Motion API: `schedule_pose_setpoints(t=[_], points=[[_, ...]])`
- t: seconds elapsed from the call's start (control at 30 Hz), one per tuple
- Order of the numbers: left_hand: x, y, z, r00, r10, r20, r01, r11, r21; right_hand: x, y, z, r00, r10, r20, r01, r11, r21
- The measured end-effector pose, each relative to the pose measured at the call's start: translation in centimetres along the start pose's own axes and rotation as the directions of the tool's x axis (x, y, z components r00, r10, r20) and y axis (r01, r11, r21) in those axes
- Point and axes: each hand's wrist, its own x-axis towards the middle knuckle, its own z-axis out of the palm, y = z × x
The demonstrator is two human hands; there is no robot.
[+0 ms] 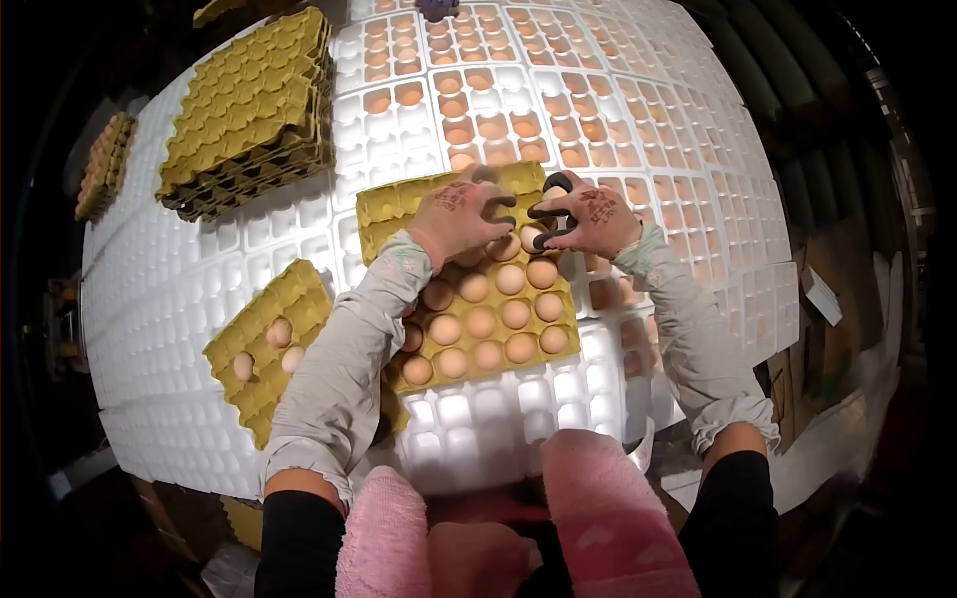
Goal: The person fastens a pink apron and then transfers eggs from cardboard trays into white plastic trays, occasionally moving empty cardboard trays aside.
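Note:
A yellow egg tray [469,384] lies in front of me, its nearer rows filled with brown eggs [480,321]. My left hand [467,214], in a glove with dark fingertips, is over the tray's upper part, its fingers curved and apart; no egg shows clearly between them. My right hand [588,214], gloved the same way, is at the tray's upper right corner. Its thumb and fingers curve around a pale egg [551,198], and another egg [533,237] sits beside the thumb. Empty cups [389,204] show at the tray's upper left.
A tall stack of yellow trays [249,110] stands at the upper left. A smaller tray [261,399] with three eggs lies at the left, and another egg-filled tray [107,164] at the far left. White cell trays [478,424] lie all around, many with eggs towards the upper right.

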Motion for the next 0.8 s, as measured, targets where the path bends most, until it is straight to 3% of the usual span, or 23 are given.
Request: schedule_pose_setpoints(t=[0.03,0.1,0.13,0.17,0.2,0.23,0.27,0.3,0.33,0.37,0.4,0.47,0.53,0.57,0.6,0.63,0.67,0.7,0.73,0.77,0.8], points=[[-0.5,2.7,-0.1,0.991,-0.043,0.124,-0.012,0.911,0.413,0.9,-1.7,-0.4,0.978,-0.019,0.208,0.081,0.952,-0.295],[0.8,3.5,1.6,0.945,-0.152,0.290,-0.088,0.735,0.672,1.8,-1.4,0.6,0.965,-0.029,0.262,0.130,0.918,-0.375],[0.8,3.4,1.6,0.958,-0.112,0.265,-0.084,0.773,0.629,1.1,-1.6,-0.2,0.979,-0.006,0.206,0.077,0.939,-0.336],[0.5,3.0,1.3,0.967,-0.073,0.243,-0.085,0.809,0.581,-0.4,-0.3,0.4,0.992,-0.079,-0.102,0.062,0.984,-0.165],[0.1,2.6,1.0,0.974,-0.035,0.222,-0.090,0.845,0.528,-1.4,1.7,2.0,0.990,0.140,-0.036,-0.110,0.891,0.441],[-0.9,1.7,1.1,0.998,0.001,0.059,-0.022,0.933,0.359,-2.6,3.5,3.0,0.951,0.280,0.133,-0.249,0.437,0.864],[-1.4,0.7,0.7,1.000,-0.022,0.001,0.022,0.990,0.136,-5.1,1.9,2.0,0.923,0.342,0.175,-0.152,-0.093,0.984],[-2.1,-0.5,0.9,0.993,-0.105,0.061,0.121,0.826,-0.550,-7.0,1.5,3.1,0.910,0.380,0.165,-0.002,-0.395,0.918],[-3.4,-0.2,1.2,0.992,-0.124,0.021,0.096,0.645,-0.758,-9.1,1.1,3.6,0.927,0.349,0.136,0.115,-0.611,0.784],[-5.0,1.0,2.1,0.992,-0.126,-0.030,0.040,0.519,-0.854,-11.5,0.4,3.9,0.945,0.317,0.080,0.199,-0.753,0.627],[-6.2,2.3,3.4,0.991,-0.111,-0.069,-0.008,0.479,-0.878,-13.6,-0.3,4.5,0.951,0.308,0.029,0.251,-0.823,0.510],[-8.3,6.1,7.0,0.996,-0.052,-0.069,-0.028,0.555,-0.832,-18.1,-1.1,5.5,0.944,0.330,-0.021,0.310,-0.862,0.401],[-10.1,10.0,9.7,0.998,-0.019,0.067,0.066,0.550,-0.832,-22.4,-1.1,6.2,0.923,0.385,-0.026,0.364,-0.846,0.390],[-11.4,12.0,10.7,0.983,-0.020,0.184,0.171,0.479,-0.861,-24.6,-1.0,6.4,0.905,0.425,-0.012,0.390,-0.818,0.423],[-12.5,13.6,12.0,0.962,-0.011,0.272,0.241,0.504,-0.830,-27.0,-1.0,6.8,0.873,0.486,0.023,0.410,-0.760,0.504],[-13.9,16.3,14.3,0.963,-0.077,0.259,0.264,0.481,-0.836,-29.5,-0.5,7.1,0.836,0.545,0.065,0.401,-0.688,0.605],[-15.0,17.3,17.0,0.991,0.004,0.135,0.102,0.638,-0.763,-32.3,-0.1,7.4,0.774,0.624,0.112,0.346,-0.563,0.751],[-15.6,19.5,17.5,0.976,-0.002,0.218,0.140,0.773,-0.619,-35.5,0.3,8.1,0.622,0.763,0.177,0.128,-0.322,0.938],[-16.1,21.7,18.1,0.954,-0.008,0.299,0.148,0.881,-0.450,-38.7,0.5,7.5,0.606,0.777,0.169,0.042,-0.243,0.969],[-16.5,21.7,20.2,0.971,0.173,0.163,-0.117,0.946,-0.303,-40.2,0.5,6.9,0.573,0.803,0.164,-0.087,-0.139,0.986],[-16.1,22.7,21.2,0.961,0.195,0.198,-0.156,0.968,-0.197,-40.9,0.7,7.7,0.560,0.826,-0.072,-0.196,0.216,0.956]])
